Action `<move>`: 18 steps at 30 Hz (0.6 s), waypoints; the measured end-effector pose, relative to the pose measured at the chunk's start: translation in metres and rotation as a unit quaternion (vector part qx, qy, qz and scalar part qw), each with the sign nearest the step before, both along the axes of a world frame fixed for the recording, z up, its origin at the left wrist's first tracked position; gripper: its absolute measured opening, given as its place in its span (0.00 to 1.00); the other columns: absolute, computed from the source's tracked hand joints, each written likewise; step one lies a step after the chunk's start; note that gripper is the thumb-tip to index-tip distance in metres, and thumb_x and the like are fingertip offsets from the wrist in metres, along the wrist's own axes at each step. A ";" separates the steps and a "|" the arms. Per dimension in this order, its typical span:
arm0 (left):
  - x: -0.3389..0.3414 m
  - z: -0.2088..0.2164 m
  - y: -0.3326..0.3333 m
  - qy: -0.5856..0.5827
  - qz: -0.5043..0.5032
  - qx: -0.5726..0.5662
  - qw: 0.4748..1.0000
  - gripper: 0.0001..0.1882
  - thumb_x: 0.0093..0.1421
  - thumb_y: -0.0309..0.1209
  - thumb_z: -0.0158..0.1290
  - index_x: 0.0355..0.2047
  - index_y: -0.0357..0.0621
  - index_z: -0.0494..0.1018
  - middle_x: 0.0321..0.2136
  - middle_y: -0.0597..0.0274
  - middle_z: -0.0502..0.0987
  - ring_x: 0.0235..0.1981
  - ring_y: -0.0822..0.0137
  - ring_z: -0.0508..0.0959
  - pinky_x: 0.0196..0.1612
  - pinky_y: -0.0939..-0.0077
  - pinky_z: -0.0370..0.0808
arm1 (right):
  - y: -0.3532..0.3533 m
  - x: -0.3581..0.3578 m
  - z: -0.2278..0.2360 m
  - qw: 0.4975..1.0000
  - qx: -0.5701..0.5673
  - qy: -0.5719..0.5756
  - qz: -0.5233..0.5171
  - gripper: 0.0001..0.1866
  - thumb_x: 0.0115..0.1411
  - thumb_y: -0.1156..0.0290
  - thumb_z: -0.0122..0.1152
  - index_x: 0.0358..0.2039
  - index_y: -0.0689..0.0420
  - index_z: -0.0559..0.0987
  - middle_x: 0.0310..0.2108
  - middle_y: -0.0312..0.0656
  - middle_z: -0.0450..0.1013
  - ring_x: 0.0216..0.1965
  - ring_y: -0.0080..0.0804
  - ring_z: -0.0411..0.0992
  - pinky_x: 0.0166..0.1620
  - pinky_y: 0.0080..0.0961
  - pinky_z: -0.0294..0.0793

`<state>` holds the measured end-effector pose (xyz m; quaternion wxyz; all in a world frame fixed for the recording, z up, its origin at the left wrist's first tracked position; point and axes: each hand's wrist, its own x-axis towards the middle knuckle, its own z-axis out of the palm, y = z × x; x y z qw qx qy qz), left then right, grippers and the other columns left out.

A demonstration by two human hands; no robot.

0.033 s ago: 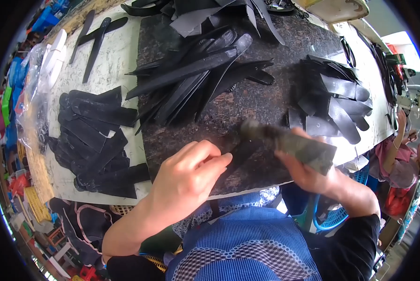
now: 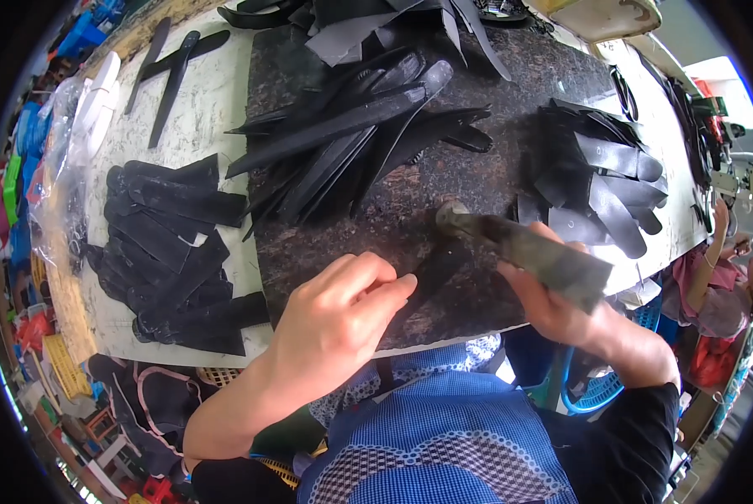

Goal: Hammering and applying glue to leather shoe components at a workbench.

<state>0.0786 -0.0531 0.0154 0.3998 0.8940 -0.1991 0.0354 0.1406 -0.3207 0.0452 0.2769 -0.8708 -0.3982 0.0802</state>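
My right hand (image 2: 546, 296) is closed round a worn grey hammer (image 2: 545, 252), whose small rounded head points left, over the dark stone slab (image 2: 343, 252). Below that head lies a black leather-like strip (image 2: 439, 267), hard to make out against the slab. My left hand (image 2: 347, 307) rests at the strip's near end, thumb and forefinger pinched together on it. Beyond both hands a loose pile of long black strips (image 2: 334, 126) with rounded ends spreads over the slab.
Short black pieces (image 2: 171, 244) are heaped on the white tabletop at left. More overlapping black pieces (image 2: 599, 176) lie at right. Dark sheets (image 2: 360, 34) cover the far edge. Blue basket (image 2: 599, 393) stands below the table, and another person (image 2: 717, 281) is at far right.
The hammer has shifted slightly right, its head a little farther from me and less blurred. My left hand stays in place.
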 end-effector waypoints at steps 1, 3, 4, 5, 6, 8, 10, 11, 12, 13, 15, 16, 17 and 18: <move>0.000 -0.002 0.002 -0.001 0.002 0.001 1.000 0.14 0.48 0.18 0.67 0.37 0.37 0.83 0.29 0.61 0.77 0.28 0.64 0.79 0.30 0.71 0.77 | 0.003 -0.007 0.002 0.998 0.023 0.049 -0.007 0.09 0.57 0.76 0.64 0.38 0.60 0.74 0.23 0.40 0.73 0.19 0.36 0.76 0.20 0.31 0.71; -0.001 -0.006 0.009 -0.047 -0.037 0.004 0.998 0.11 0.51 0.18 0.63 0.37 0.34 0.81 0.29 0.61 0.74 0.28 0.64 0.78 0.28 0.74 0.79 | 0.002 -0.015 0.002 0.995 0.034 0.078 0.054 0.10 0.55 0.77 0.64 0.37 0.57 0.73 0.23 0.41 0.73 0.16 0.35 0.75 0.19 0.37 0.72; -0.001 -0.007 0.007 -0.049 -0.037 0.004 0.998 0.11 0.51 0.18 0.63 0.37 0.34 0.81 0.29 0.61 0.74 0.28 0.64 0.78 0.28 0.74 0.79 | -0.001 -0.012 0.004 0.994 0.001 0.097 0.053 0.09 0.58 0.76 0.65 0.37 0.59 0.74 0.23 0.41 0.73 0.18 0.37 0.76 0.20 0.35 0.73; 0.001 -0.008 0.003 -0.063 -0.014 -0.004 0.998 0.11 0.49 0.17 0.65 0.35 0.36 0.82 0.28 0.61 0.75 0.27 0.64 0.78 0.28 0.72 0.78 | 0.007 -0.008 -0.003 0.994 0.096 0.041 0.015 0.08 0.60 0.75 0.65 0.39 0.62 0.76 0.19 0.43 0.72 0.20 0.41 0.77 0.21 0.34 0.73; 0.003 -0.009 0.000 -0.077 0.008 -0.013 0.997 0.11 0.47 0.16 0.66 0.32 0.37 0.83 0.27 0.61 0.77 0.26 0.63 0.79 0.29 0.71 0.77 | 0.006 -0.002 0.003 0.995 0.036 0.084 -0.040 0.09 0.63 0.76 0.64 0.42 0.64 0.79 0.21 0.44 0.74 0.21 0.42 0.78 0.23 0.32 0.73; 0.016 -0.016 -0.005 -0.109 0.025 -0.004 0.994 0.11 0.47 0.16 0.66 0.32 0.37 0.82 0.27 0.60 0.77 0.27 0.63 0.79 0.29 0.71 0.77 | 0.012 0.005 0.005 0.977 0.087 0.081 -0.176 0.04 0.64 0.77 0.62 0.36 0.64 0.79 0.25 0.48 0.76 0.25 0.39 0.78 0.25 0.30 0.73; 0.018 -0.013 -0.011 -0.113 0.025 0.003 0.993 0.11 0.48 0.17 0.65 0.34 0.38 0.82 0.27 0.61 0.77 0.27 0.62 0.80 0.30 0.71 0.78 | -0.012 -0.001 -0.010 0.998 0.062 0.000 0.033 0.06 0.59 0.79 0.64 0.36 0.63 0.77 0.24 0.51 0.75 0.25 0.42 0.78 0.25 0.35 0.73; 0.020 -0.008 -0.006 -0.071 0.010 0.011 0.997 0.13 0.50 0.18 0.65 0.37 0.37 0.82 0.30 0.60 0.77 0.30 0.60 0.80 0.33 0.69 0.78 | 0.001 -0.007 0.005 0.997 -0.015 0.069 -0.021 0.08 0.57 0.78 0.65 0.36 0.63 0.77 0.25 0.52 0.75 0.25 0.46 0.78 0.26 0.36 0.74; 0.019 -0.003 0.000 -0.020 -0.009 -0.010 1.000 0.14 0.50 0.19 0.65 0.39 0.37 0.82 0.32 0.59 0.77 0.32 0.60 0.80 0.35 0.68 0.78 | -0.001 -0.007 0.000 0.996 -0.020 0.074 -0.033 0.07 0.58 0.78 0.65 0.37 0.63 0.77 0.26 0.53 0.75 0.25 0.47 0.78 0.26 0.36 0.74; 0.018 0.001 0.006 0.030 -0.029 -0.030 0.999 0.15 0.51 0.20 0.66 0.41 0.37 0.81 0.35 0.58 0.77 0.35 0.60 0.80 0.37 0.67 0.78 | -0.004 -0.005 -0.005 0.995 -0.026 0.081 -0.045 0.06 0.60 0.77 0.64 0.37 0.63 0.78 0.26 0.54 0.75 0.25 0.49 0.78 0.26 0.37 0.74; 0.012 0.003 0.009 0.039 -0.044 -0.012 0.998 0.18 0.51 0.20 0.66 0.45 0.36 0.80 0.38 0.57 0.76 0.37 0.59 0.79 0.40 0.65 0.78 | 0.015 0.006 0.007 0.982 0.058 0.117 -0.133 0.06 0.63 0.77 0.62 0.41 0.60 0.80 0.25 0.51 0.74 0.22 0.42 0.77 0.23 0.35 0.71; 0.008 0.004 0.009 0.029 -0.038 0.005 0.999 0.19 0.51 0.20 0.66 0.45 0.36 0.80 0.38 0.57 0.75 0.37 0.59 0.78 0.40 0.66 0.78 | 0.015 0.004 0.005 0.992 0.053 0.066 -0.092 0.06 0.62 0.76 0.63 0.40 0.60 0.79 0.25 0.50 0.75 0.21 0.41 0.78 0.22 0.35 0.71; 0.005 0.005 0.007 0.017 -0.032 0.019 0.999 0.19 0.51 0.20 0.65 0.46 0.35 0.79 0.38 0.58 0.75 0.37 0.59 0.78 0.40 0.67 0.78 | 0.010 -0.001 0.004 0.998 0.045 0.013 -0.049 0.07 0.61 0.76 0.64 0.40 0.60 0.78 0.24 0.48 0.75 0.21 0.39 0.78 0.22 0.36 0.71; 0.003 0.006 0.005 0.011 -0.022 0.011 1.000 0.18 0.51 0.20 0.66 0.44 0.34 0.80 0.36 0.58 0.75 0.34 0.59 0.77 0.38 0.68 0.78 | 0.003 -0.003 -0.005 0.999 0.018 0.035 -0.008 0.11 0.57 0.75 0.67 0.39 0.60 0.76 0.25 0.45 0.77 0.21 0.39 0.78 0.22 0.36 0.72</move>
